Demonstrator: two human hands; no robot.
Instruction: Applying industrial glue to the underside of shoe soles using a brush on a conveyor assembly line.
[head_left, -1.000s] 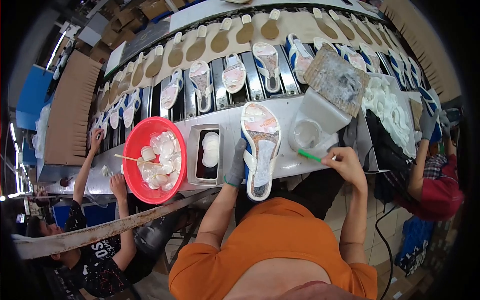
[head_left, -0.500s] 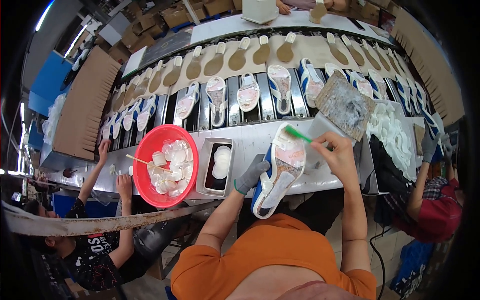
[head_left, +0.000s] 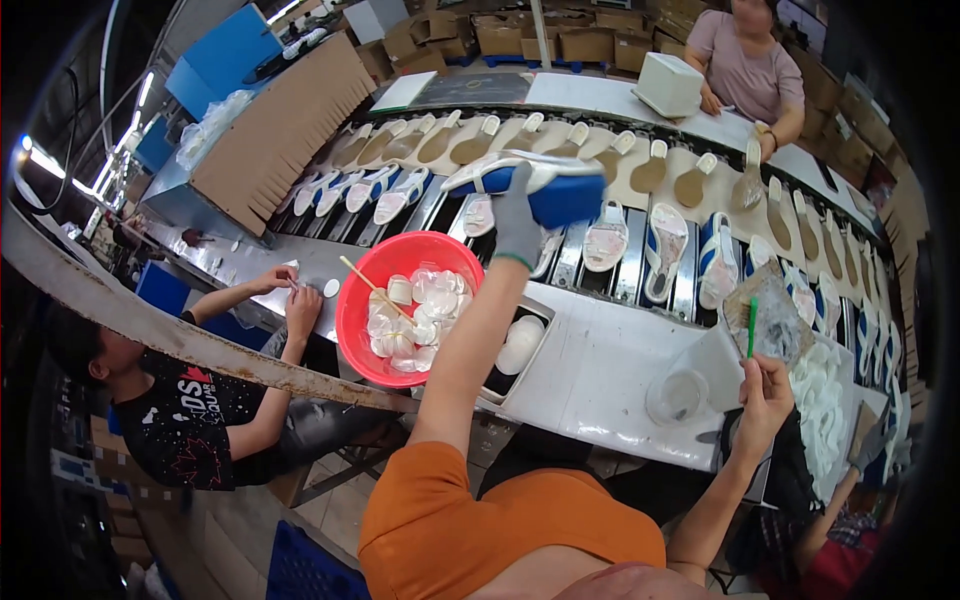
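Sandal (head_left: pixel 567 195) with a blue wedge heel, slightly blurred, held at the conveyor (head_left: pixel 572 262).
The grey-gloved left hand (head_left: pixel 516 225) is clasped around the sandal's middle, heel end pointing right; whether it touches the row of sandals behind cannot be told. The right hand (head_left: pixel 765 392) is closed, thumb and fingers pinching a green brush (head_left: pixel 753 327) upright, in front of a stained board (head_left: pixel 797 325). On the tabletop (head_left: pixel 600 360), a clear cup (head_left: pixel 677 396) stands left of that hand, and a red bowl (head_left: pixel 352 325) of white discs sits just beside the left forearm.
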